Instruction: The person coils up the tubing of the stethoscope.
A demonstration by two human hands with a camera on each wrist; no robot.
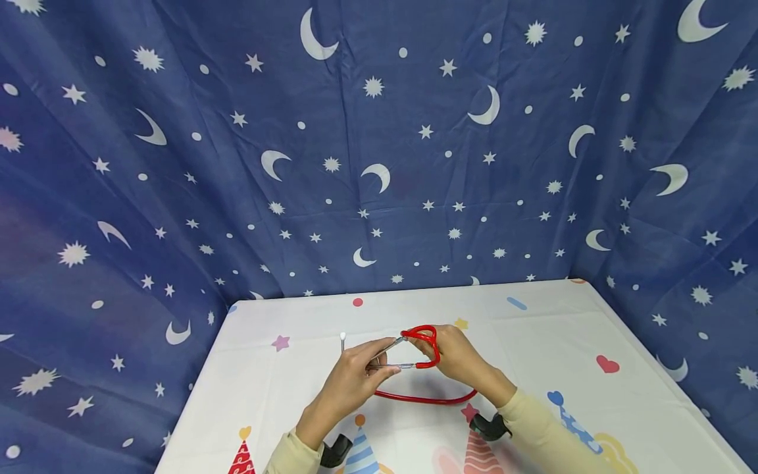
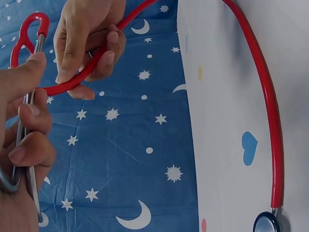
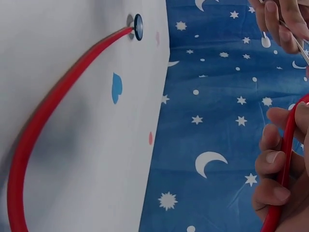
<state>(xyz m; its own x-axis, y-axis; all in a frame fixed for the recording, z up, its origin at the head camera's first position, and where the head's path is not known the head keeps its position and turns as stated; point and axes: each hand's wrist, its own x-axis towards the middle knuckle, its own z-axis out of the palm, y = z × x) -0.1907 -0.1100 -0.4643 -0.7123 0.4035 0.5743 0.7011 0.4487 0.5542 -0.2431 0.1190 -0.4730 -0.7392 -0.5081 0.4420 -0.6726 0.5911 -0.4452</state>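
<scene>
Here, our left grip (image 1: pixel 353 370) pinches the stethoscope's (image 2: pixel 273 121) metal arms (image 2: pixel 40 43) and our right grip (image 1: pixel 458 355) holds its red tube (image 2: pixel 60 88), both above the white surface (image 1: pixel 533 342). If we pull too hard, we think the smooth metal might slip and drop.

Two hands (image 1: pixel 352 375) (image 1: pixel 453 353) hold a red stethoscope (image 1: pixel 424 365) above the white table (image 1: pixel 533 349).
</scene>
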